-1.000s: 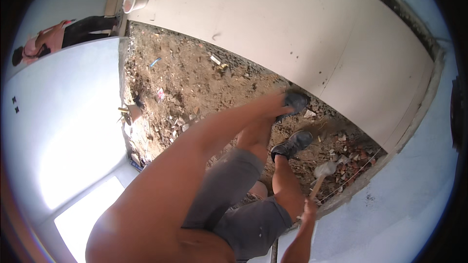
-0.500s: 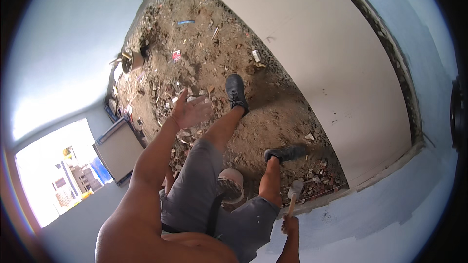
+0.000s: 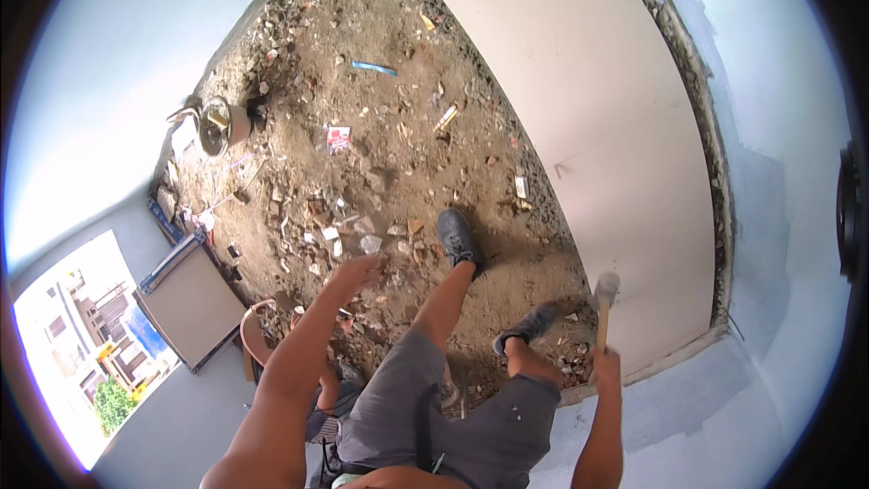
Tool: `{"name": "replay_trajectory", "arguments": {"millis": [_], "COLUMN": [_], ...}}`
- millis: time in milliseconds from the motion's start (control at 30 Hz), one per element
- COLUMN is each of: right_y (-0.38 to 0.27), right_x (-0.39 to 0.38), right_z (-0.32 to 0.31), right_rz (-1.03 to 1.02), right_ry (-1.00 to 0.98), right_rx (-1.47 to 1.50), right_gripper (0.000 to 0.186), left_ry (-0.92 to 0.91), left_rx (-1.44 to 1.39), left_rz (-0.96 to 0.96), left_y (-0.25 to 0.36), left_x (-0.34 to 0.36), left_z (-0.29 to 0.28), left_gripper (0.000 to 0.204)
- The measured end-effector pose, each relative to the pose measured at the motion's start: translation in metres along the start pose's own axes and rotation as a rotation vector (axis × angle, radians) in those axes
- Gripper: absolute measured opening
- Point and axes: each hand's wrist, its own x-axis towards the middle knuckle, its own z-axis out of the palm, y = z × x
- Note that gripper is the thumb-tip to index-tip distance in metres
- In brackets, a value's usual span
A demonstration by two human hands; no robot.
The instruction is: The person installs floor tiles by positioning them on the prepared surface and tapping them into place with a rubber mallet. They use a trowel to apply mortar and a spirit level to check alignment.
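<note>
Wooden-handled hammer (image 3: 603,306) gripped in right hand (image 3: 605,364), left hand (image 3: 360,269) open over rubble (image 3: 362,172), pale board (image 3: 597,127) alongside.

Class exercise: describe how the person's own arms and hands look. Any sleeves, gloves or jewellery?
Both forearms are bare, with no sleeves showing. The left hand and right hand wear no gloves; no watch or ring can be made out.

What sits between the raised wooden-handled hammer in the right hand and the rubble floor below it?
Nothing visible does. The wooden-handled hammer, gripped by the right hand, is raised over open rubble; the grey shoe lies just left of it.
</note>
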Motion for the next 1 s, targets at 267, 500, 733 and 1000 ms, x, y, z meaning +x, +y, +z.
{"name": "replay_trajectory", "arguments": {"millis": [267,500,733,1000], "right_y": [-0.342,-0.568,-0.642,-0.654], "right_x": [0.075,0.110,0.121,0.121], "right_z": [0.040,0.087,0.097,0.099], "right_rz": [-0.606,-0.591,-0.523,-0.407], "right_ry": [0.089,0.133,0.053,0.116], "right_rx": [-0.327,-0.659,-0.682,-0.498], "right_gripper": [0.042,0.041,0.040,0.032], "left_ry": [0.446,0.339,0.211,0.047], "left_rx": [0.237,0.491,0.709,0.100], "left_rz": [-0.302,0.149,0.301,0.402], "left_y": [0.016,0.227,0.463,0.686], "left_x": [0.014,-0.002,0.062,0.285], "left_z": [-0.157,-0.059,0.037,0.066], "left_gripper": [0.036,0.080,0.071,0.049]}}
